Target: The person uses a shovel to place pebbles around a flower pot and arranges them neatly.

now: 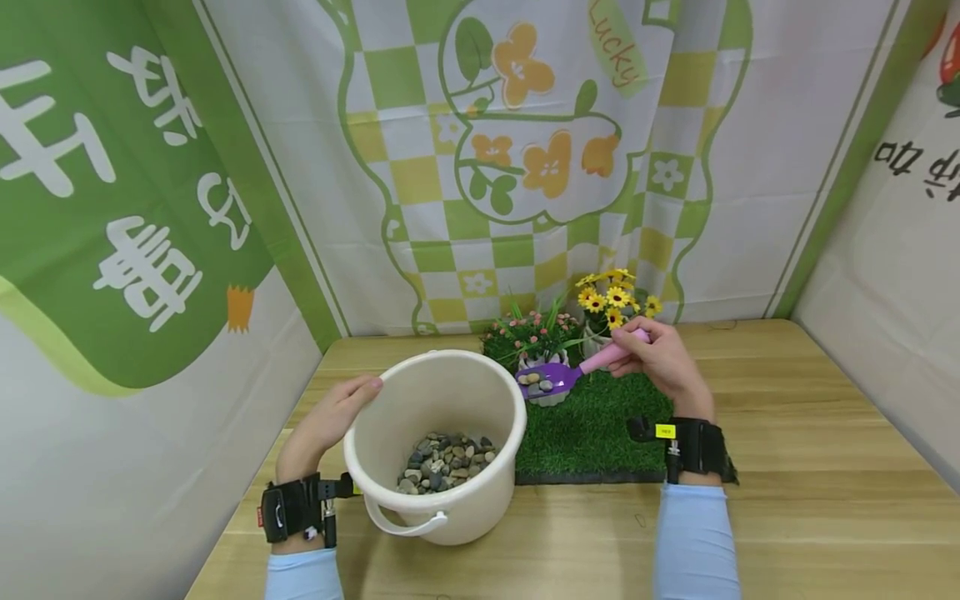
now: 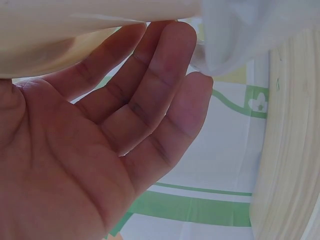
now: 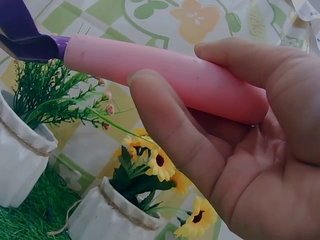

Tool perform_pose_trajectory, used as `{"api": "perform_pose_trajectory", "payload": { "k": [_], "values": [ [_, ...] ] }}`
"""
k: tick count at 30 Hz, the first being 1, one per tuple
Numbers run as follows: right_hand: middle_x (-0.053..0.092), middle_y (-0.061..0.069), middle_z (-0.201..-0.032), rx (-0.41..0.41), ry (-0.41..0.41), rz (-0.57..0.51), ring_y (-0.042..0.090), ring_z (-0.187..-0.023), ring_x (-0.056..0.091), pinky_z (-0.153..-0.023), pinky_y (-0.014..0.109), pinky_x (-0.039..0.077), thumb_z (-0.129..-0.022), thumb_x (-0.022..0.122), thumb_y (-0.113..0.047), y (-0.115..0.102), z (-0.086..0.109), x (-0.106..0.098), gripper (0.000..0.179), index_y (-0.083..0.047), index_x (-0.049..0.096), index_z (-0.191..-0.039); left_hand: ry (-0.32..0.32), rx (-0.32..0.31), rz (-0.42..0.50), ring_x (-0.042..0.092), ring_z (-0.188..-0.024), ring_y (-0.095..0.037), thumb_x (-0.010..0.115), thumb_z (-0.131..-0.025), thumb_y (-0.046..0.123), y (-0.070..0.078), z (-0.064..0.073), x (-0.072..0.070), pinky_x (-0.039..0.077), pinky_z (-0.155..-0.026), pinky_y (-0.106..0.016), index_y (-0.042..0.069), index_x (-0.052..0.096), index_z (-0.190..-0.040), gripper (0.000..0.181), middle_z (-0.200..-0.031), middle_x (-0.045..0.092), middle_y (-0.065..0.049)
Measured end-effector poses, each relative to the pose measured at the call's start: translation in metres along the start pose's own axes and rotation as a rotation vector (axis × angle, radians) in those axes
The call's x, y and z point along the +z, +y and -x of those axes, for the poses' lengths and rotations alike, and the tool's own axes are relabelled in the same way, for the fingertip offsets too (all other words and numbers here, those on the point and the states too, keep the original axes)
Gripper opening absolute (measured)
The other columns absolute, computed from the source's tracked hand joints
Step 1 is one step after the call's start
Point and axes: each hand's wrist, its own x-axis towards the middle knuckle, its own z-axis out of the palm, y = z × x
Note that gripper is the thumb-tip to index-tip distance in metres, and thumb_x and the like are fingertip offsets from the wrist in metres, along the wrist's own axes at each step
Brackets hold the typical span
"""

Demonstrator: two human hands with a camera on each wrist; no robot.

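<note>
A cream bucket stands on the table, with a heap of small pebbles at its bottom. My left hand holds it at the left rim, the thumb over the edge. In the left wrist view its fingers bend up against the outer wall. My right hand grips the pink handle of a purple garden trowel. Several pebbles lie in the trowel's blade, which is at the bucket's right rim, over the front of a white flowerpot.
Artificial turf lies right of the bucket. On it stand the white flowerpot with pink flowers and another white pot with yellow flowers. The wooden table meets a patterned curtain at the back.
</note>
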Motion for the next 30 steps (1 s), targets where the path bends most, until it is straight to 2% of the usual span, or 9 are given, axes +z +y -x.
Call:
{"api": "perform_pose_trajectory", "payload": {
  "k": [4,13,19,30],
  "values": [
    [0.067,0.016,-0.079,0.018,0.007,0.012,0.028,-0.062,0.067,-0.058,0.040,0.057,-0.094,0.059,-0.007,0.001,-0.001,-0.001,0.010,0.003,0.057,-0.091,0.001,-0.001,0.003,0.065,-0.086,-0.023,0.035,-0.105,0.031,0.000,0.000,0.000,0.053,-0.074,-0.037,-0.005,0.057,-0.123,0.046,-0.101,0.066,-0.016],
    [0.068,0.017,-0.080,0.061,0.010,0.038,0.028,-0.061,0.067,-0.059,0.040,0.057,-0.094,0.059,-0.007,0.006,-0.002,-0.004,0.011,0.004,0.057,-0.091,0.014,0.014,0.005,0.065,-0.084,-0.022,0.036,-0.105,0.030,0.000,0.000,-0.001,0.053,-0.073,-0.036,-0.005,0.059,-0.121,0.045,-0.100,0.067,-0.016],
    [0.068,0.017,-0.080,0.099,0.007,0.061,0.029,-0.062,0.068,-0.059,0.041,0.057,-0.093,0.060,-0.009,0.012,-0.002,-0.007,0.013,0.003,0.057,-0.091,0.009,0.019,0.034,0.066,-0.084,-0.023,0.037,-0.105,0.025,0.001,0.001,0.000,0.054,-0.071,-0.034,-0.009,0.058,-0.121,0.043,-0.101,0.066,-0.020],
    [0.068,0.015,-0.078,0.146,0.019,0.108,0.027,-0.059,0.067,-0.058,0.042,0.057,-0.093,0.061,-0.010,0.022,-0.003,-0.006,0.014,0.003,0.055,-0.092,0.007,-0.006,0.041,0.065,-0.085,-0.028,0.037,-0.105,0.021,0.000,0.001,0.001,0.054,-0.070,-0.036,-0.010,0.056,-0.124,0.041,-0.103,0.066,-0.022]
  ]
}}
